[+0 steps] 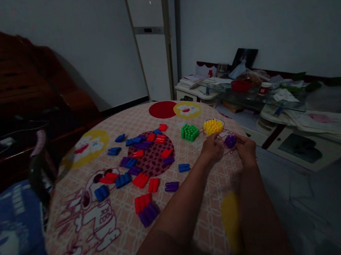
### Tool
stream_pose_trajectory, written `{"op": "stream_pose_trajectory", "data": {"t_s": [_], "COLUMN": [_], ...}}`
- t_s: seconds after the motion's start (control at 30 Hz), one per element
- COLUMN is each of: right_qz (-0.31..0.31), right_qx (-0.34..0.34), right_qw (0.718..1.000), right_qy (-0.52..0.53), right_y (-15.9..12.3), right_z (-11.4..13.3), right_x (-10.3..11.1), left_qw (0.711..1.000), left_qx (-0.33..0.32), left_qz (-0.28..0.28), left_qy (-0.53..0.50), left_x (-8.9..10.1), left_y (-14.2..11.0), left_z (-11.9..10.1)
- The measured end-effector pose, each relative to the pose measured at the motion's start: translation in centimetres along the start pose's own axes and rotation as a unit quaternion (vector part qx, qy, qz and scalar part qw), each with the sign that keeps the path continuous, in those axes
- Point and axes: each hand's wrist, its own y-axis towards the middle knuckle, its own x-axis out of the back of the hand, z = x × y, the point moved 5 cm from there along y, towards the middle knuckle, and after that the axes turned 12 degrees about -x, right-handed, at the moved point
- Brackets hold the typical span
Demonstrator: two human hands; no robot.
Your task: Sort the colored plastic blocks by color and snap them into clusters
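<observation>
A small upright bunch of purple pegs (230, 141) stands on the table's right side, between my two hands. My right hand (246, 148) is closed at its right edge, the fingertips against the pegs. To the left of the pegs, my left hand (212, 149) has bent, parted fingers and no visible object in them. Just beyond its fingertips stands a tight yellow peg cluster (212, 127). A similar green cluster (190, 132) sits further left. The undersides of both hands are hidden.
Loose red pieces (140, 180), blue pieces (122, 180) and purple pieces (148, 213) lie scattered over the left and middle of the round patterned tablecloth (199, 209). A chair (39, 165) stands at left. A cluttered glass-topped cabinet (250, 97) is at right.
</observation>
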Motion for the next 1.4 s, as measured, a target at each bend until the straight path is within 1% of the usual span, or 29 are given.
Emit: {"op": "stream_pose_trajectory", "data": {"t_s": [0.07, 0.17, 0.23, 0.3, 0.33, 0.37, 0.4, 0.43, 0.47, 0.53, 0.63, 0.77, 0.83, 0.9, 0.93, 0.97, 1.03, 1.07, 1.1, 1.17, 1.2, 1.27, 1.33, 1.4], "right_qz": [-0.021, -0.074, -0.101, -0.115, -0.119, -0.12, -0.12, -0.118, -0.118, -0.116, -0.112, -0.115, -0.119, -0.125, -0.128, -0.131, -0.135, -0.134, -0.132, -0.13, -0.13, -0.132, -0.136, -0.122], "right_qx": [-0.003, -0.024, -0.043, -0.051, -0.051, -0.051, -0.052, -0.055, -0.059, -0.068, -0.071, -0.072, -0.078, -0.084, -0.087, -0.089, -0.087, -0.084, -0.08, -0.074, -0.075, -0.078, -0.08, -0.059], "right_qw": [1.0, 0.996, 0.992, 0.989, 0.989, 0.988, 0.989, 0.989, 0.988, 0.988, 0.987, 0.985, 0.984, 0.983, 0.982, 0.982, 0.981, 0.982, 0.983, 0.986, 0.986, 0.986, 0.985, 0.989], "right_qy": [0.008, 0.041, 0.065, 0.076, 0.077, 0.076, 0.075, 0.074, 0.076, 0.08, 0.088, 0.103, 0.104, 0.104, 0.105, 0.106, 0.105, 0.101, 0.094, 0.08, 0.074, 0.07, 0.068, 0.058], "right_y": [0.1, 0.1, 0.1, 0.2, 0.3, 0.4, 0.6, 0.7, 0.7, 0.8, 0.5, 0.1, 0.1, 0.1, 0.1, 0.2, 0.3, 0.3, 0.4, 0.4, 0.4, 0.5, 0.5, 0.7], "right_z": [-0.1, -0.5, -0.8, -1.2, -1.3, -1.5, -1.6, -1.7, -1.8, -1.8, -1.6, -1.3, -1.2, -1.1, -1.1, -1.1, -1.1, -1.2, -1.2, -1.3, -1.4, -1.5, -1.7, -1.6], "right_x": [0.2, 0.7, 0.9, 1.0, 1.1, 1.1, 1.1, 1.0, 1.0, 0.9, 0.8, 0.6, 0.5, 0.5, 0.4, 0.4, 0.4, 0.4, 0.3, 0.3, 0.2, 0.2, 0.2, 0.1], "left_qw": [0.999, 0.991, 0.975, 0.948, 0.93, 0.912, 0.894, 0.88, 0.871, 0.862, 0.857, 0.86, 0.869, 0.889, 0.908, 0.931, 0.972, 0.982, 0.986, 0.985, 0.986, 0.99, 0.997, 0.995], "left_qx": [0.008, -0.006, -0.007, 0.008, 0.032, 0.074, 0.132, 0.187, 0.224, 0.267, 0.279, 0.27, 0.243, 0.189, 0.155, 0.124, 0.078, 0.072, 0.072, 0.078, 0.079, 0.084, 0.074, 0.048], "left_qz": [-0.022, -0.093, -0.15, -0.193, -0.204, -0.209, -0.205, -0.191, -0.184, -0.171, -0.169, -0.179, -0.183, -0.19, -0.197, -0.199, -0.189, -0.169, -0.15, -0.107, -0.089, -0.055, -0.028, -0.005], "left_qy": [0.026, 0.094, 0.165, 0.254, 0.302, 0.345, 0.376, 0.392, 0.396, 0.397, 0.4, 0.395, 0.392, 0.371, 0.337, 0.28, 0.117, 0.034, -0.029, -0.106, -0.119, -0.096, -0.017, 0.082], "left_x": [3.1, 9.2, 13.6, 17.6, 19.3, 20.9, 22.2, 23.3, 24.0, 24.8, 24.7, 23.9, 23.3, 22.1, 21.2, 20.1, 17.1, 15.3, 13.7, 10.7, 9.6, 7.9, 6.9, 5.9], "left_y": [0.6, 1.4, 1.1, 0.2, -0.5, -1.3, -2.1, -3.0, -3.7, -4.6, -5.1, -5.0, -4.5, -3.5, -2.8, -2.2, -1.0, -0.6, -0.3, -0.1, -0.2, -0.5, -0.5, -0.2], "left_z": [-1.0, -2.6, -3.1, -3.0, -2.6, -2.0, -1.1, -0.2, 0.5, 1.6, 2.1, 1.5, 0.7, -0.2, -0.6, -0.9, -1.0, -0.9, -0.8, -0.7, -0.6, -0.7, -0.9, -1.4]}}
